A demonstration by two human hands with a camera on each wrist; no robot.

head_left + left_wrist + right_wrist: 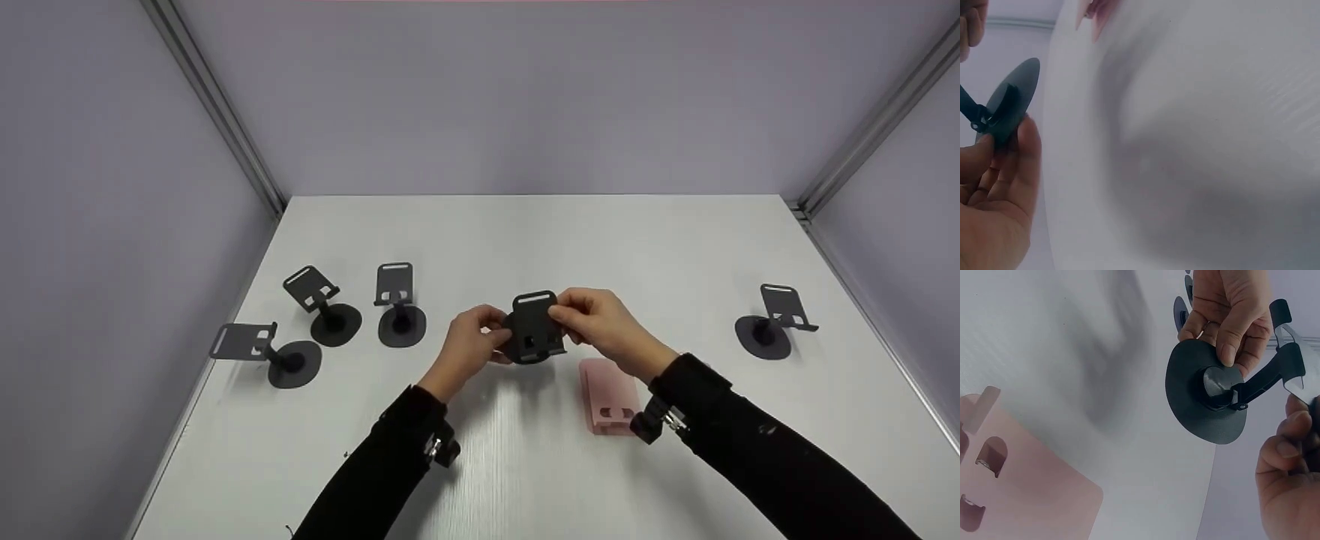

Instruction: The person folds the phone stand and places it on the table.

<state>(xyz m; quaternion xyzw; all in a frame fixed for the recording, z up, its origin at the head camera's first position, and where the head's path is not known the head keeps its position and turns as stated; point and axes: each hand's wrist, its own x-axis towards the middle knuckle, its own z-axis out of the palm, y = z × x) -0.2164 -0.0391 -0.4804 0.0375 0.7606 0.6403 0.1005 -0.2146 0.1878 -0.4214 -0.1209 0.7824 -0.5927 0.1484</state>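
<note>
- A black phone stand (535,330) is held in the air above the white table (525,472), near the middle, with shadows falling on the tabletop below.
- Its base (1185,385) is a thin, flat, dark disc with a rounded edge, tilted well off level.
- A raised round hub (1217,387) stands out from the middle of that disc, with a glossy patch of light on top.
- From the hub a short, straight arm (1261,385) runs from a small hinge (1239,405) to the phone plate (534,321).
- The plate is a rounded rectangle, matt black in the head view, with a long slot across its top end and cutouts lower down. Two bent lips (1291,360) stick out at its lower end; in the right wrist view part of the plate shines pale.
- The left hand (469,346) pinches the disc at its edge, thumb on the hub side and fingers behind.
- The right hand (600,322) pinches the plate's side edge between thumb and curled fingers.
- A pink phone stand (609,396) lies on the table, just beside the right forearm.
- Three more black stands (279,358) (322,305) (400,303) rest on their discs at the left, plates tilted different ways.
- One further black stand (776,322) rests alone at the right.
</note>
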